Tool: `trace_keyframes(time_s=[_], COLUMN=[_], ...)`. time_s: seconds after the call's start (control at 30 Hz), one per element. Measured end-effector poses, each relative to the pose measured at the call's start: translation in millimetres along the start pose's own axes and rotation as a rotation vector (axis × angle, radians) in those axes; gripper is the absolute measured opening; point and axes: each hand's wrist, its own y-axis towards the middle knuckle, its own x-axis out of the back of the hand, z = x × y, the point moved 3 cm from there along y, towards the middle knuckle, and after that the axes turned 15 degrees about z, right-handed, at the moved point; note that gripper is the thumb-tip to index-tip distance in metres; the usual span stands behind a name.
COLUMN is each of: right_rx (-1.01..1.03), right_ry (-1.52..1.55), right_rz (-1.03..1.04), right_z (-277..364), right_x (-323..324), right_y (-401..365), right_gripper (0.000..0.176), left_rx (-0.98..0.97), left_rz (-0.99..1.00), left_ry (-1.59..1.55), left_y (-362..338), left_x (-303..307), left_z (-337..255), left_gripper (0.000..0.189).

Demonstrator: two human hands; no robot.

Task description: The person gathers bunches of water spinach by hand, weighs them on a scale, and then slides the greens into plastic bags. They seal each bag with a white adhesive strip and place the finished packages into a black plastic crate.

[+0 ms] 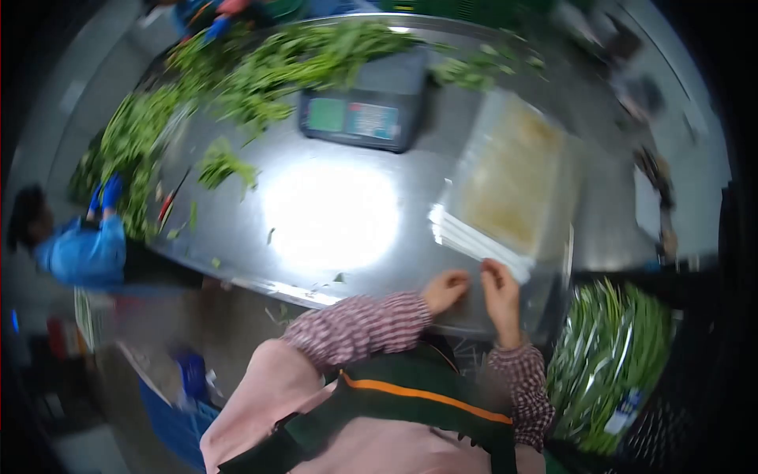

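Observation:
A stack of clear plastic bags (509, 178) lies on the right of the metal table, its white-looking near edge turned towards me. At that edge my right hand (501, 296) has its fingertips pinched together on what looks like a bag. Just to the left is my left hand (446, 291), its fingers curled closed; whether clear film is between them is too blurred to tell. Both hands are over the table's near edge, a little apart from each other.
Leafy green stems (260, 71) cover the table's far left, beside a digital scale (359, 110). A red-handled knife (167, 207) lies left. A crate with bagged greens (608, 355) stands at my right. A co-worker in blue (83, 245) works at the left edge.

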Motion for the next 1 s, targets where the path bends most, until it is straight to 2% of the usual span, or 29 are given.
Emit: trace_keyframes(time_s=[0.07,0.1,0.13,0.2,0.27,0.37,0.43,0.5,0.53,0.57,0.67,0.7,0.77,0.8,0.87,0.9,0.97,1.0], right_rx=[0.076,0.173,0.194,0.193,0.186,0.341,0.254,0.082,-0.015,-0.019,-0.178,-0.089,-0.027,0.004,0.227,0.286,0.333,0.165], right_ry=[0.007,-0.014,-0.044,-0.108,-0.202,-0.496,-0.583,-0.791,-0.876,-1.005,-0.998,-1.025,-0.873,-0.793,-1.051,-1.030,-0.557,-0.427], right_rz=[0.238,0.390,0.465,0.596,0.669,0.630,0.600,0.602,0.620,0.617,0.767,0.748,0.858,0.907,1.083,1.181,0.932,0.865], right_z=[30.0,56.8,67.9,88.3,108.7,121.1,132.6,155.5,162.3,167.8,150.8,149.8,157.9,165.1,177.4,179.3,191.3,190.8], right_x=[-82.1,-121.1,-156.7,-233.8,-311.3,-431.0,-501.1,-547.6,-564.7,-576.7,-606.0,-608.5,-609.4,-607.5,-598.4,-589.2,-552.7,-538.3], right_y=[35.5,50.2,72.0,122.0,175.3,253.2,290.4,307.2,315.5,321.9,355.3,357.7,358.9,359.8,352.5,355.8,396.3,440.6], right_gripper=[0.022,0.024,0.028,0.040,0.058,0.082,0.092,0.087,0.083,0.060,0.039,0.030,0.031,0.032,0.036,0.045,0.048,0.040], left_rx=[0.016,0.018,-0.033,-0.209,-0.268,-0.308,-0.322,-0.326,-0.327,-0.317,-0.328,-0.352,-0.460,-0.552,-0.721,-0.663,-0.550,-0.601], left_rz=[-0.318,-0.557,-0.669,-0.878,-1.019,-1.045,-0.991,-0.929,-0.895,-0.902,-0.940,-0.969,-0.990,-0.858,-0.582,-0.617,-0.687,-0.696], left_ry=[-0.047,0.229,-0.181,-0.419,-0.301,-0.322,-0.345,-0.298,-0.267,-0.270,-0.328,-0.373,-0.514,-0.630,-0.855,-0.924,-1.051,-1.009], left_y=[-69.1,-106.6,-150.5,-208.7,-250.9,-274.2,-276.0,-276.2,-278.7,-285.0,-289.3,-286.8,-270.5,-255.3,-227.1,-216.1,-195.7,-185.6], left_x=[102.6,158.1,181.9,251.1,306.8,371.0,400.6,415.5,422.1,426.4,448.0,459.5,489.1,510.9,551.3,562.9,575.8,578.6], left_z=[32.9,42.2,17.5,11.8,-16.2,-38.6,-47.3,-47.1,-48.0,-50.2,-58.9,-60.0,-64.6,-73.9,-93.7,-101.1,-118.7,-124.0], left_gripper=[0.035,0.036,0.037,0.038,0.039,0.040,0.039,0.040,0.040,0.040,0.041,0.041,0.039,0.037,0.034,0.033,0.031,0.032])
